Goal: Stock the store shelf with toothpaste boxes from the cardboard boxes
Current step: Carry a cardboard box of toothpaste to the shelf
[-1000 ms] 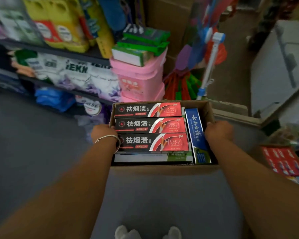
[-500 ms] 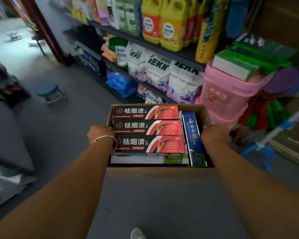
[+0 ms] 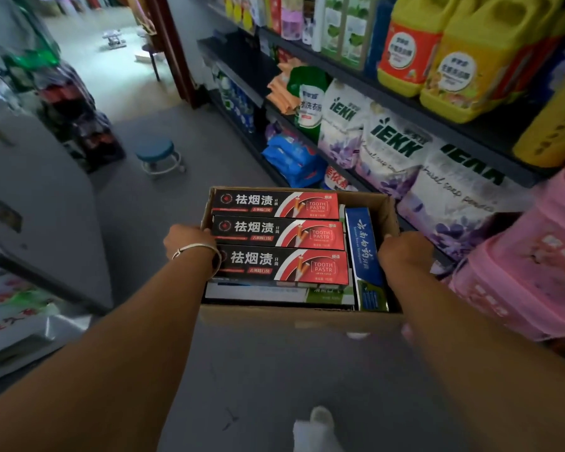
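While gripped at both side walls, cardboard box (shelf just right)

Grey floor, blue round stool, dark shelving at right, bright doorway beyond

Open cardboard box, 3 red-black toothpaste boxes flat on top

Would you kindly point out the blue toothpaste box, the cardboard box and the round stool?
blue toothpaste box [image 3: 363, 252], head view, top face.
cardboard box [image 3: 300, 316], head view, near wall.
round stool [image 3: 154, 149], head view, seat.
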The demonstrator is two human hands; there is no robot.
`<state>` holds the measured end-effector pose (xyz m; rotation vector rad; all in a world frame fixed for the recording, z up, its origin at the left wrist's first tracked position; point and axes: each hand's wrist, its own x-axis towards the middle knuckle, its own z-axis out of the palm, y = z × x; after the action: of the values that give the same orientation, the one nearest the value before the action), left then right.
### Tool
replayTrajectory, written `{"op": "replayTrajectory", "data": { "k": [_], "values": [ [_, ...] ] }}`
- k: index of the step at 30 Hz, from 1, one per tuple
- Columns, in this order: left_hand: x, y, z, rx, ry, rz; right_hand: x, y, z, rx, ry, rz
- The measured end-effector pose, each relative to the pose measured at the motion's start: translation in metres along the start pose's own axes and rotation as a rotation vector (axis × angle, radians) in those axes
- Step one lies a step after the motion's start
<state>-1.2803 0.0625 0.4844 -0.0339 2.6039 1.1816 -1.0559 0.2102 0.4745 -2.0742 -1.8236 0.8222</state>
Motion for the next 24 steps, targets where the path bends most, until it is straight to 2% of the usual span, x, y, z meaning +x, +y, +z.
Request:
{"op": "replayTrajectory", "data": {
  "k": [11,24],
  "values": [
    [0.151,0.053,0.024,-0.052,0.046,-0.119,0.087,-0.15,0.082,-0.008,-0.059,-0.074],
    [0.386,0.146,0.029,-0.007,0.07,-0.056,0.154,-0.357,0.21,-0.012,-0.068,-0.058]
  ]
}}
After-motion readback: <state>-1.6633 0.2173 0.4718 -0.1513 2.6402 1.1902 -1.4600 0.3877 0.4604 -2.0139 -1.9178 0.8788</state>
